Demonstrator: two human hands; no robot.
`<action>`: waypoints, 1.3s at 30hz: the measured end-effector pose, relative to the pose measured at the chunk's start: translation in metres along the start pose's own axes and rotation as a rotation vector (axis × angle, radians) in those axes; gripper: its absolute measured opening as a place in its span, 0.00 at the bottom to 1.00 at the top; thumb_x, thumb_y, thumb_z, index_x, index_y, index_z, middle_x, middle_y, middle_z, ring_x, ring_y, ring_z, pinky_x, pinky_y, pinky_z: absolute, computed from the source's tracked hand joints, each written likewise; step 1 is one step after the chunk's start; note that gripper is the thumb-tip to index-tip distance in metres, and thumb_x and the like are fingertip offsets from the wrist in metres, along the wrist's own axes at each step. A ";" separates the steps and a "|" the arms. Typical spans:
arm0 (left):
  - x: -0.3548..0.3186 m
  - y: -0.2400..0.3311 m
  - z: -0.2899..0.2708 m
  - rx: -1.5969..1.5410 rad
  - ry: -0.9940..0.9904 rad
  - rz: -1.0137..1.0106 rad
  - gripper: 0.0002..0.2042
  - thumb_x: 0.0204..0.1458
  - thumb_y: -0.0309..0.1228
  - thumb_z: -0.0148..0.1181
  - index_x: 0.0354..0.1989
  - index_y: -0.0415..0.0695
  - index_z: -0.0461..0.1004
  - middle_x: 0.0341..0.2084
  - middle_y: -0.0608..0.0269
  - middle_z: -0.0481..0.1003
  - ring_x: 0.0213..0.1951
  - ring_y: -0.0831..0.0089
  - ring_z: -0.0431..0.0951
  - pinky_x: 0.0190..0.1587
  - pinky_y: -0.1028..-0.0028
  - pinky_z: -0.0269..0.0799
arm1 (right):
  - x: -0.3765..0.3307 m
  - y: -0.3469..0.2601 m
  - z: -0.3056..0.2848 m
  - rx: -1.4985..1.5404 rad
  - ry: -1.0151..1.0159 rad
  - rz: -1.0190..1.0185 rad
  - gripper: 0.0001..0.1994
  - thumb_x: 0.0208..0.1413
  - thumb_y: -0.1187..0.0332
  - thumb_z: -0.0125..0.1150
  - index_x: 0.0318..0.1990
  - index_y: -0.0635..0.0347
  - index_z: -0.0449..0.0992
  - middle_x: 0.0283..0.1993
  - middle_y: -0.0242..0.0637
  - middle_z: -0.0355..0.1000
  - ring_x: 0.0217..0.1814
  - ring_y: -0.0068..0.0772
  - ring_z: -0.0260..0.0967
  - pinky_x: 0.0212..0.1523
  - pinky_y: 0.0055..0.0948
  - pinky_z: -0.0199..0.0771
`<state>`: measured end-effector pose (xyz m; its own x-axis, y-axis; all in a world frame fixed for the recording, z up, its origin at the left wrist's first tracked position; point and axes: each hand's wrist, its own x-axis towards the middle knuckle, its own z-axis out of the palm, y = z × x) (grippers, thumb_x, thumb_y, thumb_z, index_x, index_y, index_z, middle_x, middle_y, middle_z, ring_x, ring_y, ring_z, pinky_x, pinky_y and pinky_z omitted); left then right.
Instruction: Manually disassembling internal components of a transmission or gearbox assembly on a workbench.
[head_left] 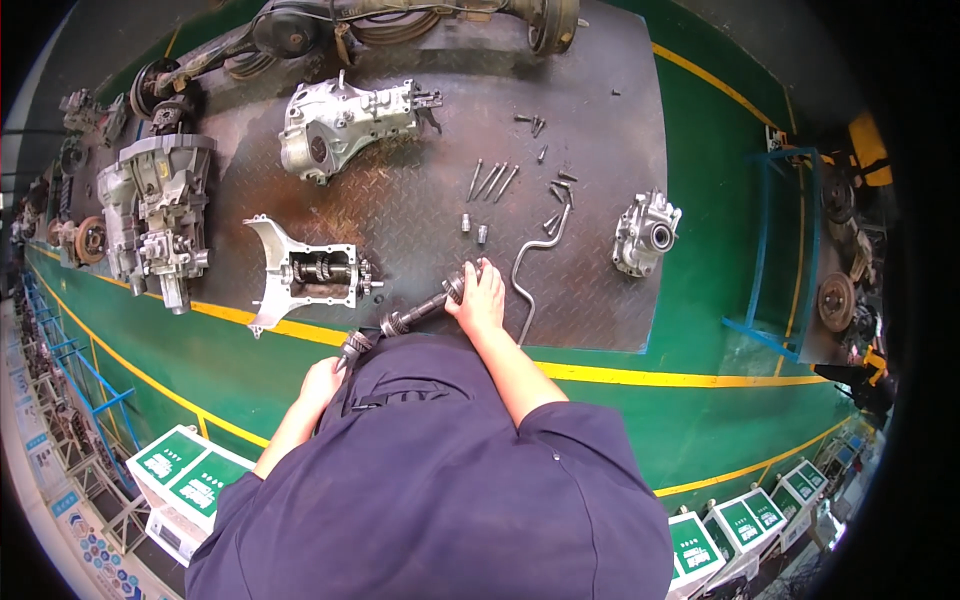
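Shaft (425, 308) over counter (595, 300)'s near edge, long axis slanting near left to far right. Hands apart: left hand (322, 381) grips near-left end, right hand (482, 302) clamped on far-right gears. Open case (272, 248) left of right hand.

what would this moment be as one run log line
left hand: on geared shaft, left end | right hand: on its right end | open housing: gears inside | bent rod: right of right hand

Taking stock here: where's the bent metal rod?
In the head view, the bent metal rod lies right of centre, between the right hand and the rightmost silver housing.
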<state>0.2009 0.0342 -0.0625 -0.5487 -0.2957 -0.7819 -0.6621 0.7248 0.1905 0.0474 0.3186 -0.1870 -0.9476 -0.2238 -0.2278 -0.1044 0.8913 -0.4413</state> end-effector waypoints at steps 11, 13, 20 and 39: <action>0.077 0.036 0.000 0.097 -0.147 0.126 0.16 0.56 0.44 0.60 0.39 0.42 0.79 0.34 0.46 0.80 0.43 0.50 0.81 0.47 0.56 0.73 | -0.018 -0.008 -0.007 -0.019 -0.048 0.120 0.45 0.39 0.59 0.78 0.66 0.58 0.61 0.73 0.52 0.51 0.75 0.55 0.50 0.73 0.47 0.55; 0.081 0.033 0.000 0.089 -0.192 0.197 0.14 0.55 0.42 0.61 0.38 0.43 0.79 0.33 0.47 0.80 0.41 0.50 0.81 0.45 0.55 0.73 | -0.021 -0.009 -0.007 -0.012 -0.037 0.135 0.46 0.39 0.60 0.78 0.67 0.58 0.59 0.74 0.53 0.50 0.76 0.55 0.49 0.73 0.47 0.54; 0.083 0.039 -0.006 0.110 -0.249 0.220 0.13 0.54 0.41 0.62 0.36 0.44 0.78 0.33 0.48 0.79 0.40 0.49 0.81 0.45 0.54 0.74 | -0.020 -0.013 -0.009 -0.032 -0.084 0.187 0.50 0.41 0.59 0.77 0.72 0.55 0.53 0.75 0.56 0.45 0.77 0.59 0.45 0.74 0.49 0.52; 0.123 0.047 0.068 0.207 -0.070 0.855 0.12 0.44 0.31 0.67 0.35 0.36 0.80 0.64 0.44 0.67 0.65 0.49 0.66 0.69 0.60 0.61 | -0.011 -0.011 -0.018 -0.027 -0.061 0.215 0.39 0.41 0.57 0.76 0.65 0.47 0.70 0.69 0.55 0.54 0.72 0.57 0.53 0.70 0.50 0.58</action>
<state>0.1368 0.0738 -0.1903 -0.7766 0.4335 -0.4570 0.0703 0.7806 0.6210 0.0538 0.3183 -0.1638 -0.9291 -0.0505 -0.3663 0.0888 0.9312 -0.3536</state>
